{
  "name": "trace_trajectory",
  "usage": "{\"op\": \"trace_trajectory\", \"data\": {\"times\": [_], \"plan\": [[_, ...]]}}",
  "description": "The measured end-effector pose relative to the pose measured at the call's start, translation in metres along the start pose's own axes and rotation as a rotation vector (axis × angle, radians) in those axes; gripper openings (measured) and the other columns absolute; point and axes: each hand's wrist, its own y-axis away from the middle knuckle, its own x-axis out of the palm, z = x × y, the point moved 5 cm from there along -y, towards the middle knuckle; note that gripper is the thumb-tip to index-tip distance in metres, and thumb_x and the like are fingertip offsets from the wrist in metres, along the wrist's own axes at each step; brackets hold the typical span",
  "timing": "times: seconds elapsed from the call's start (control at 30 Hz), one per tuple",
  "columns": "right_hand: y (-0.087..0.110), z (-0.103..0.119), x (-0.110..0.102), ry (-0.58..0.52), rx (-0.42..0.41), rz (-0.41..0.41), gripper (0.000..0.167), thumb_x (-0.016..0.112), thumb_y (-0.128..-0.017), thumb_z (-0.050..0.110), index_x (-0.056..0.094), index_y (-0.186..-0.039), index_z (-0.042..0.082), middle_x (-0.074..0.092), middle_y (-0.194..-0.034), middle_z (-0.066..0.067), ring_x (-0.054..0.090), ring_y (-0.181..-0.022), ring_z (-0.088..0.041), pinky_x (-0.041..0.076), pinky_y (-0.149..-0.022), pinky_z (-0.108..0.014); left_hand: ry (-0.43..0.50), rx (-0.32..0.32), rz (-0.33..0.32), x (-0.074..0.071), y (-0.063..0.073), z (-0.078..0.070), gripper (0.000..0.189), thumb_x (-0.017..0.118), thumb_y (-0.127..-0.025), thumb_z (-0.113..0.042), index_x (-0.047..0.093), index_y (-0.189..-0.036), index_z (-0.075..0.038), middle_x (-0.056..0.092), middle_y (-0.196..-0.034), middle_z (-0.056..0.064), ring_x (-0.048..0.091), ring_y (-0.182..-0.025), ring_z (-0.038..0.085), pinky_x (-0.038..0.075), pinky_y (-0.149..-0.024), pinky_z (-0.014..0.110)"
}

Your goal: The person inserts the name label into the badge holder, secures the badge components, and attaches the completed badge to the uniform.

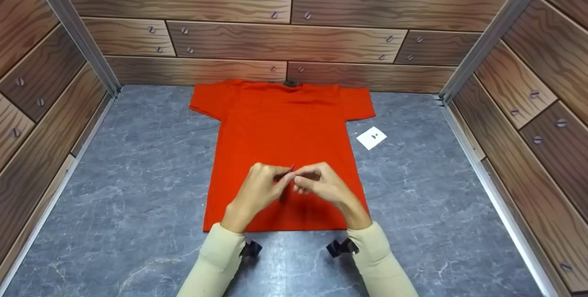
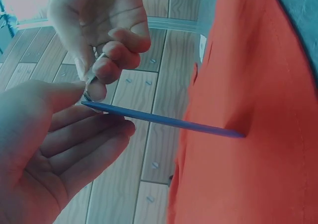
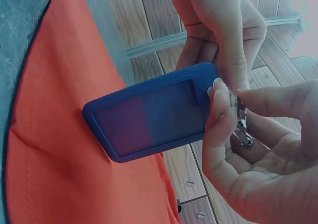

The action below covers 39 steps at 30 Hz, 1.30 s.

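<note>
Over the lower part of a red T-shirt [image 1: 280,134], both hands meet around a badge holder. The badge holder [image 3: 149,117] looks blue in the wrist views, with a rounded frame and a clear window; it hangs edge-on [image 2: 164,120] in the left wrist view. My left hand [image 1: 257,187] pinches its top end between thumb and fingers. With thumb and fingertips my right hand [image 1: 328,187] grips the metal clip [image 3: 242,129] at that end. Fingers partly hide the clip, so its exact joint to the holder is unclear.
The T-shirt lies flat on the grey marbled surface [image 1: 138,173], collar toward the back wall. Right of it, below the sleeve, lies a small white card [image 1: 366,140] with dark marks. Wood-patterned panels [image 1: 285,40] enclose the back and both sides.
</note>
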Motion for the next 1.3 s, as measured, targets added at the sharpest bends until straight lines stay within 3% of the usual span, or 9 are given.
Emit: {"op": "trace_trajectory", "data": {"times": [0.07,0.27,0.4,0.63,0.83,0.93,1.07,1.3], "plan": [[0.0,-0.001,-0.001,0.025,-0.011,-0.008,0.021,0.062,-0.1,0.004,0.073,-0.11,-0.011,0.067,-0.088,-0.037,0.065,-0.071,-0.017,0.058,-0.072,-0.027,0.004,-0.014,-0.008,0.001,0.0,0.001,0.024,0.071,-0.099,-0.022,0.08,-0.113,-0.004,0.081,-0.102,0.01,0.078,-0.086,0.016,0.062,-0.077,0.025],[-0.001,-0.005,-0.002,0.079,-0.02,-0.044,0.02,0.062,-0.099,0.001,0.077,-0.111,-0.005,0.067,-0.084,-0.032,0.063,-0.076,-0.028,0.057,-0.075,-0.032,-0.023,-0.029,-0.011,0.004,-0.001,0.002,0.023,0.07,-0.099,-0.018,0.08,-0.11,-0.001,0.081,-0.092,0.01,0.068,-0.065,0.012,0.05,-0.06,0.019],[-0.003,-0.007,-0.001,0.078,-0.042,-0.048,0.019,0.063,-0.098,-0.001,0.076,-0.11,-0.006,0.066,-0.083,-0.031,0.06,-0.075,-0.019,0.054,-0.073,-0.026,-0.032,-0.022,0.002,0.006,-0.001,0.002,0.022,0.067,-0.101,-0.015,0.08,-0.108,0.0,0.079,-0.081,0.007,0.057,-0.057,0.009,0.042,-0.055,0.017],[-0.004,-0.01,-0.002,0.071,-0.059,-0.041,0.019,0.063,-0.097,-0.001,0.075,-0.11,-0.008,0.066,-0.084,-0.032,0.06,-0.075,-0.01,0.051,-0.072,-0.025,-0.009,-0.021,0.011,0.008,-0.001,0.0,0.022,0.061,-0.103,-0.012,0.081,-0.101,-0.001,0.076,-0.075,0.008,0.059,-0.058,0.009,0.045,-0.057,0.017],[-0.006,-0.018,-0.001,0.103,-0.05,-0.059,0.018,0.063,-0.096,-0.005,0.076,-0.108,-0.009,0.069,-0.088,-0.029,0.06,-0.076,-0.012,0.053,-0.072,-0.024,-0.017,-0.004,-0.08,0.005,-0.001,0.006,0.028,0.062,-0.1,-0.005,0.073,-0.075,-0.003,0.055,-0.054,0.001,0.044,-0.051,0.006,0.032,-0.049,0.016],[-0.007,-0.026,0.002,0.149,-0.038,-0.065,0.017,0.062,-0.097,-0.005,0.075,-0.108,-0.009,0.071,-0.089,-0.028,0.06,-0.077,-0.011,0.054,-0.072,-0.024,-0.03,-0.022,-0.118,0.004,0.001,0.011,0.03,0.063,-0.099,-0.004,0.069,-0.07,-0.004,0.051,-0.052,0.0,0.044,-0.049,0.006,0.03,-0.047,0.016],[-0.008,-0.03,0.003,0.163,-0.033,-0.064,0.017,0.062,-0.099,-0.002,0.075,-0.109,-0.008,0.07,-0.089,-0.028,0.062,-0.078,-0.016,0.057,-0.076,-0.026,-0.025,-0.045,-0.077,0.005,0.001,0.013,0.025,0.063,-0.101,-0.008,0.077,-0.082,-0.003,0.063,-0.058,0.003,0.054,-0.051,0.009,0.037,-0.048,0.016],[-0.006,-0.026,-0.003,0.164,-0.022,-0.079,0.016,0.063,-0.1,0.001,0.075,-0.107,-0.006,0.069,-0.086,-0.028,0.062,-0.078,-0.024,0.054,-0.073,-0.026,0.017,-0.077,-0.027,0.005,-0.001,0.01,0.02,0.063,-0.102,-0.01,0.079,-0.102,0.001,0.079,-0.086,0.012,0.071,-0.064,0.015,0.054,-0.058,0.017]]}}
